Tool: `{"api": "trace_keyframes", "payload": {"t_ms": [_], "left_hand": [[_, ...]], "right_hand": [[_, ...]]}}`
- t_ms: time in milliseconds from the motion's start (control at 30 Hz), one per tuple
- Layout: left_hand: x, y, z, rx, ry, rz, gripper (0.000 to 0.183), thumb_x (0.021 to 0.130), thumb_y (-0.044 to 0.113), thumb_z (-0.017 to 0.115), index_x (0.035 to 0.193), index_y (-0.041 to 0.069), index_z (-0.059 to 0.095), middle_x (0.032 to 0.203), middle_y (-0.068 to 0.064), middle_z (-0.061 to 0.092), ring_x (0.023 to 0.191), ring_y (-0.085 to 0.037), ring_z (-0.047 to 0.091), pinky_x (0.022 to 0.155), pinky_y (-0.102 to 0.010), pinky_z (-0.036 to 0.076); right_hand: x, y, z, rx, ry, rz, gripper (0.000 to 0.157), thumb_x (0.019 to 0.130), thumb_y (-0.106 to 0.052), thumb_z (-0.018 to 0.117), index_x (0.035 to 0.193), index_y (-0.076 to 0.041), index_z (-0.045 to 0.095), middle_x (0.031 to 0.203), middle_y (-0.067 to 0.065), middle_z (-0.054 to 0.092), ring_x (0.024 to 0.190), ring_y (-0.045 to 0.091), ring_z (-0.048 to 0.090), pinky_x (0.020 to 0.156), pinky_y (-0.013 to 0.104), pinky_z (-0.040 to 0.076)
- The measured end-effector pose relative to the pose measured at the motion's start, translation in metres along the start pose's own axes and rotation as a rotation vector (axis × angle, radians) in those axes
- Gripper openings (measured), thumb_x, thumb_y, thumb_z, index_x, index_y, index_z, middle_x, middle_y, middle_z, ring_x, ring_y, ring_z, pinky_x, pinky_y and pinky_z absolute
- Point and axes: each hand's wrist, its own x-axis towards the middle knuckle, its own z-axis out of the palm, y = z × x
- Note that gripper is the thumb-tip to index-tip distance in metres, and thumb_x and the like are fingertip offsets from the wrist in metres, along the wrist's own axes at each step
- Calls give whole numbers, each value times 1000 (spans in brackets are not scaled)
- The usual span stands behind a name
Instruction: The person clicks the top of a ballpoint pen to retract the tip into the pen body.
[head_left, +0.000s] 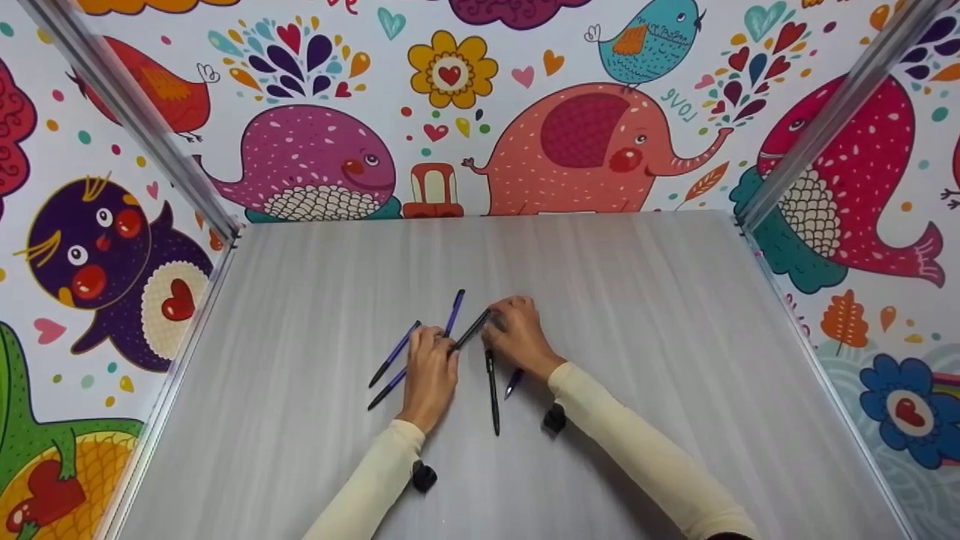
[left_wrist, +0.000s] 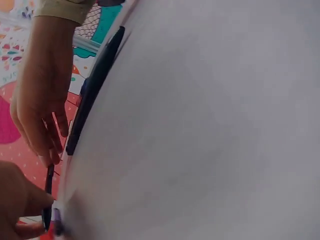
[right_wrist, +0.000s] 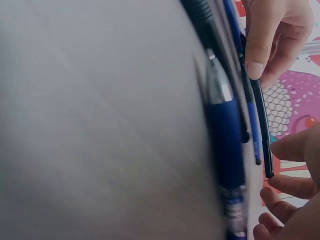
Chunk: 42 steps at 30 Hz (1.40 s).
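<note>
A black pen (head_left: 472, 330) is held slantwise between both hands. My left hand (head_left: 431, 375) pinches its lower end with thumb and fingers, as the right wrist view shows. At the upper end my right hand (head_left: 520, 336) holds it between thumb and fingertip, the other fingers loosely bent. Just left of my left hand lie two blue pens with black ends, the upper pen (head_left: 394, 354) and the lower pen (head_left: 388, 388), the latter partly hidden by the hand. Beyond the left fingers another blue pen (head_left: 455, 309) points away.
Between the forearms a second black pen (head_left: 492, 394) lies on the grey wood-grain table (head_left: 300, 270). A blue pen with a silver tip (right_wrist: 225, 130) lies under the right wrist. Metal rails and walls with printed cartoon animals (head_left: 577, 150) border the table at the back and sides.
</note>
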Motion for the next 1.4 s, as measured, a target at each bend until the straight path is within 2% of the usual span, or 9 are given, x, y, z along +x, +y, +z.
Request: {"api": "trace_keyframes", "payload": {"t_ms": [133,267,533,767,1000,1100,1133,1300,1400], "left_hand": [[3,9,-5,-3,12,27,11,91,1,87,99,-1,79,119,-18,71,127,-41,58,110,-54,50],[4,19,-9,-43,9,10,12,89,-1,88,98,-1,79,118,-17,72,124,-39,59,107,-53,52],[7,36,-12,-146,-72,-124,15,85,-2,90,97,1,82,105,-11,76,111,-34,65,99,-49,54],[8,50,-15,-253,-146,-227,12,87,0,88,97,1,82,97,-10,77,102,-32,66,92,-50,54],[5,52,-10,-406,-149,-227,9,88,2,86,96,2,81,89,-6,79,94,-32,69,86,-48,53],[5,56,-12,-440,-179,-260,9,90,3,86,98,2,82,89,-5,79,94,-32,70,88,-48,53],[7,64,-18,-433,-200,-287,10,88,-1,85,98,0,81,89,-7,79,94,-34,70,87,-50,54],[6,69,-19,-474,-248,-333,10,91,-1,85,100,1,81,91,-6,78,90,-27,73,78,-36,58],[4,72,-19,-523,-269,-365,10,92,-1,84,101,1,80,91,-5,78,87,-24,72,72,-29,57]], "right_hand": [[-1,-14,-16,26,-6,25,29,97,-5,81,124,4,76,123,22,71,123,42,56,106,59,47],[-6,-15,-27,37,-12,33,29,100,-4,79,128,3,74,129,21,68,127,40,55,109,57,48],[-19,-15,-44,79,21,-12,28,101,-1,77,128,3,74,128,20,68,127,41,57,108,58,49],[-25,-19,-61,109,-3,-37,30,102,-2,76,132,2,72,130,18,68,128,39,58,106,58,50],[-28,-21,-76,154,-43,-71,36,103,0,74,139,-1,70,138,16,68,134,38,58,111,60,49],[-29,-23,-80,208,-53,-51,37,103,0,73,140,-2,70,140,15,69,135,36,59,112,59,51],[-29,-24,-81,222,-55,-44,37,103,0,73,139,-2,70,140,14,69,135,36,60,112,59,51],[-31,-29,-84,265,-61,-31,36,103,1,72,140,-2,70,139,15,69,135,36,60,112,63,50],[-33,-31,-85,291,-63,-33,37,103,3,72,140,-1,69,139,16,69,135,37,61,111,66,49]]}}
